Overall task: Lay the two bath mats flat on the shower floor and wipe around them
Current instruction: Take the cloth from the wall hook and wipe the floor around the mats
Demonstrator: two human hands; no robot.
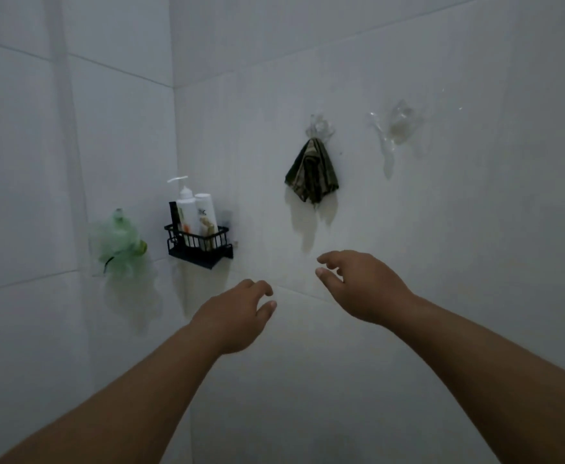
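Head view of a dim, white-tiled shower corner: we hold both arms out toward the wall, our left hand point(237, 313) and right hand point(364, 286) raised side by side, fingers loosely curled and relaxed, neither one holding or touching anything. We judge the pose as a reach in progress, the right hand leading toward the dark cloth point(311, 172) that hangs bunched from a clear hook point(319, 127) above and just left of it; that cloth looks like the likeliest thing for the wiping half of the job, though we cannot confirm its purpose. It appears olive-dark with striped folds, gathered to a point at the hook and fanning out below, with faint damp streaks on the tile beneath it. A second clear hook point(398, 128) sits bare to the right. Left of the cloth, a black wire caddy point(199, 244) fixed to the wall keeps two white bottles point(195, 216) upright and off the floor, and a green mesh sponge point(118, 241) hangs on the adjoining wall near the corner. The two bath mats and the shower floor lie outside our view, so we cannot say where the mats are or whether either is laid flat.
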